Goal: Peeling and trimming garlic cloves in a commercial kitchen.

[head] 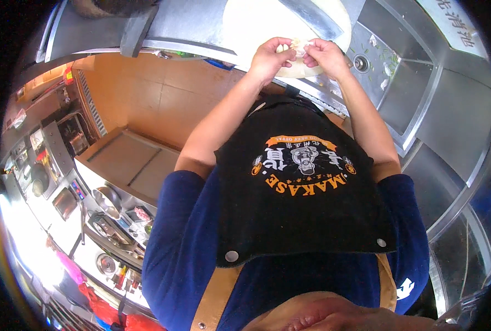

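My left hand and my right hand are close together over the near part of a round, pale cutting board. Between their fingertips they both hold what looks like a head of garlic, with whitish, papery skin. A few pale cloves show by the thumb and fingers of my left hand; whether they are held or lie on the board, I cannot tell. Beyond my hands, a wide-bladed cleaver lies flat across the board. Glare washes out much of the board's surface.
To the right is a stainless steel sink with a drain and scattered green and white scraps. A steel counter runs left of the board. Behind on the left stand a low cabinet and a worktop with metal pans.
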`<state>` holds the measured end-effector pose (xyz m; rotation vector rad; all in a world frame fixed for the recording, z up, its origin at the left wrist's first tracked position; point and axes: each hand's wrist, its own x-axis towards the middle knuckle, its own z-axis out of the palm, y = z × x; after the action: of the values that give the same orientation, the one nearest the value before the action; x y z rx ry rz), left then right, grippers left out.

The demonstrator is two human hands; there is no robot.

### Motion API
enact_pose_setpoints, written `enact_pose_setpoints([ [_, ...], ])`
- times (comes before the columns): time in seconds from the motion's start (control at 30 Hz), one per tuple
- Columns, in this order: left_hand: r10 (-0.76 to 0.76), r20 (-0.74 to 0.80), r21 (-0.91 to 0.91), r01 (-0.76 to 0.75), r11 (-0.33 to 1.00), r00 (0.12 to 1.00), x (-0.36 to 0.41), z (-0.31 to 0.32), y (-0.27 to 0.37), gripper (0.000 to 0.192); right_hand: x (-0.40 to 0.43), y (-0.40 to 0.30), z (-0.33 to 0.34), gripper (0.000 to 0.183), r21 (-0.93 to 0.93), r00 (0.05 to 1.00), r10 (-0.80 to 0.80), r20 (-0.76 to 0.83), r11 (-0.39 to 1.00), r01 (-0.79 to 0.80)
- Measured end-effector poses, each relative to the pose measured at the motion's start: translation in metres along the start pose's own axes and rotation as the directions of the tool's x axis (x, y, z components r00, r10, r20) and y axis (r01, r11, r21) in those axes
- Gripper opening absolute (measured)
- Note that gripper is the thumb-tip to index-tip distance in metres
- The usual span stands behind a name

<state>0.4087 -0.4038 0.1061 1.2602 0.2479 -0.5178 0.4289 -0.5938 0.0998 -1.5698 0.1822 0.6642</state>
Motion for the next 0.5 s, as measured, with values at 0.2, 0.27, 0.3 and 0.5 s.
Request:
enact_pose_setpoints([
  [0.2, 0.090, 0.005, -0.162, -0.088, 0.983, 0.996, -0.006, 0.003, 0.002, 0.025, 0.003, 0.005, 0.006, 0.016, 0.246, 0.999, -0.039, -0.013, 0.968, 0.041],
  [0.27, 0.060, 0.004, -0.227, -0.057, 0.972, 0.998, -0.006, 0.000, -0.002, 0.024, 0.003, 0.002, 0.013, 0.015, 0.278, 0.999, -0.034, -0.010, 0.960, 0.036],
  [0.3, 0.062, -0.002, -0.228, -0.061, 0.972, 0.998, -0.006, -0.002, -0.003, 0.024, 0.002, -0.001, 0.017, 0.013, 0.310, 1.000, -0.028, -0.008, 0.950, 0.029],
  [0.5, -0.101, 0.148, -0.522, 0.165, 0.837, 0.984, -0.003, -0.011, -0.008, 0.018, 0.002, -0.008, 0.016, 0.012, 0.318, 0.995, 0.028, 0.091, 0.947, -0.055],
])
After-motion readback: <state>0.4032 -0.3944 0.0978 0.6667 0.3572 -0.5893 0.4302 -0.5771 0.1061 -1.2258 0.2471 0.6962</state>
